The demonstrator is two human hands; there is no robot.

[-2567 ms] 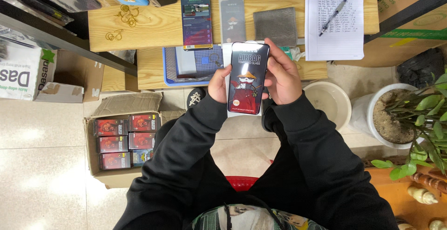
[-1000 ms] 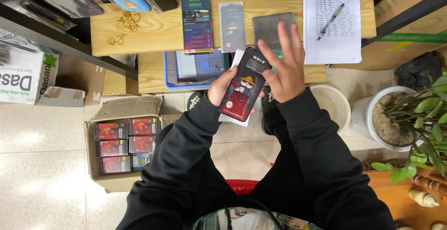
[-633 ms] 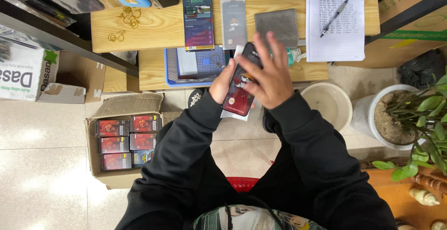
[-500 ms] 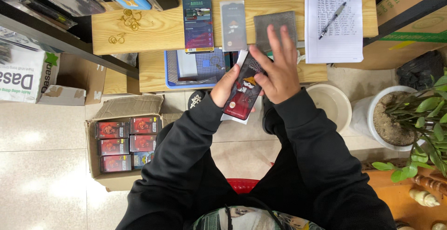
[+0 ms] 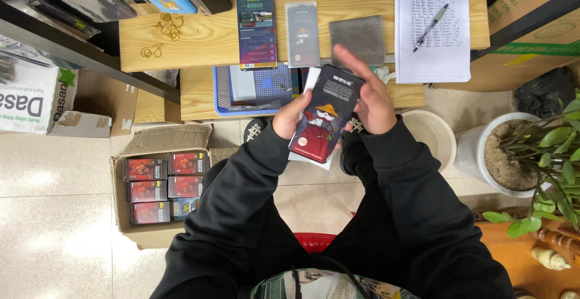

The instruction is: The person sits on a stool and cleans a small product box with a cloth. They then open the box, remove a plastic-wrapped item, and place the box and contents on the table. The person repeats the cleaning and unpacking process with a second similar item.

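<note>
**Two hands, one loose grip**

Your left hand (image 5: 291,114) pinches the black-and-red packet (image 5: 325,113) above your lap, near the wooden bench (image 5: 199,36). Right hand (image 5: 370,96) rests behind, fingers spread. It's tilted; could slip to the floor.

A black packet (image 5: 325,114) bearing a red-robed cartoon figure in a yellow hat, above a pale wooden table (image 5: 199,39). At its front edge, a blue basket (image 5: 225,102); at its right end, a white lined sheet (image 5: 438,51). Red-and-black boxes fill a brown carton (image 5: 121,214). Black sleeves.
</note>
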